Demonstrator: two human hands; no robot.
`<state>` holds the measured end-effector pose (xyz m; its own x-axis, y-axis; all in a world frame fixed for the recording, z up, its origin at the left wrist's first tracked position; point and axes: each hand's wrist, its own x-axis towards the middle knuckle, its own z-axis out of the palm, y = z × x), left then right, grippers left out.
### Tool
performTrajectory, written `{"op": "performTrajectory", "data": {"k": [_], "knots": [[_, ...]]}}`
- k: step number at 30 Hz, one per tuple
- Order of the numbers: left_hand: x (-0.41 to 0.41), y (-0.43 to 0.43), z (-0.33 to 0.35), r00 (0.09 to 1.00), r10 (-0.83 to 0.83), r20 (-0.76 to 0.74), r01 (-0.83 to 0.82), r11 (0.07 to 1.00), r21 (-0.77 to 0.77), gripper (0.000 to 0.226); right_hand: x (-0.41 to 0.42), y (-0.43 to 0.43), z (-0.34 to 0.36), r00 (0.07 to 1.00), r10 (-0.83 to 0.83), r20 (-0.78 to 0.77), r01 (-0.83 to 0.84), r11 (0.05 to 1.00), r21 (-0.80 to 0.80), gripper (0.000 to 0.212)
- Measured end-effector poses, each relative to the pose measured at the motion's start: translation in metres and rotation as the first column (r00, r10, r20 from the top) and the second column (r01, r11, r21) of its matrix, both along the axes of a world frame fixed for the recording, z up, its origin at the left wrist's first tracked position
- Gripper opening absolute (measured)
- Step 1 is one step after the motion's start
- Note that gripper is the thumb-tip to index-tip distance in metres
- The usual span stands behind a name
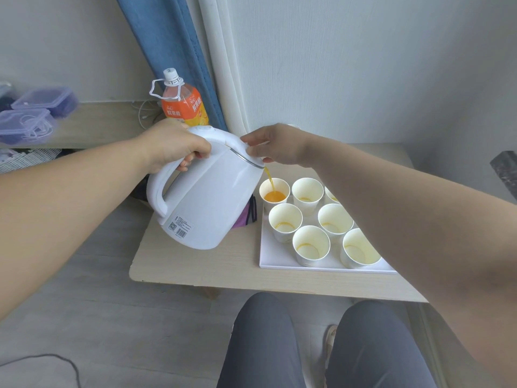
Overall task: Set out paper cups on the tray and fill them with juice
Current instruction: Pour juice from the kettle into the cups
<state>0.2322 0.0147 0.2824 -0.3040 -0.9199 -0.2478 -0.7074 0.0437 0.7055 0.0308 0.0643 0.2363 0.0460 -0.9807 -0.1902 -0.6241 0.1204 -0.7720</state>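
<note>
A white electric kettle (207, 203) is tilted to the right above the table. My left hand (170, 147) grips its handle. The fingertips of my right hand (277, 145) rest on the front of the kettle's lid, by the spout. A thin stream of orange juice runs from the spout into the far-left paper cup (274, 191), which holds some juice. Several more white paper cups, such as the near one (310, 245), stand on the white tray (272, 256) with only traces of juice at the bottom. My right forearm hides part of the tray.
An orange juice bottle (181, 105) stands behind the kettle by the blue curtain. A purple object (246, 217) lies on the light wooden table (195, 264) behind the kettle. Lidded plastic boxes (36, 113) sit on a shelf at left. My knees are below the table's front edge.
</note>
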Motion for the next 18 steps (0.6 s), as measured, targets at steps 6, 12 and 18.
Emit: {"op": "performTrajectory", "data": {"k": [6, 12, 18], "knots": [[-0.0006, 0.0004, 0.0007, 1.0, 0.003, 0.003, -0.003, 1.0, -0.006, 0.025, -0.0014, 0.0014, 0.0003, 0.999, 0.024, -0.032, -0.025, 1.0, -0.007, 0.039], [-0.0008, -0.0013, 0.0011, 1.0, -0.005, 0.008, 0.005, 1.0, 0.001, 0.021, -0.0032, 0.0, -0.0009, 0.999, 0.042, -0.029, -0.042, 0.999, -0.014, 0.038], [-0.0021, -0.0003, 0.0031, 1.0, -0.004, -0.001, 0.004, 1.0, 0.008, 0.017, -0.0062, -0.0039, -0.0048, 0.999, 0.046, -0.01, -0.046, 0.999, -0.026, 0.037]]}}
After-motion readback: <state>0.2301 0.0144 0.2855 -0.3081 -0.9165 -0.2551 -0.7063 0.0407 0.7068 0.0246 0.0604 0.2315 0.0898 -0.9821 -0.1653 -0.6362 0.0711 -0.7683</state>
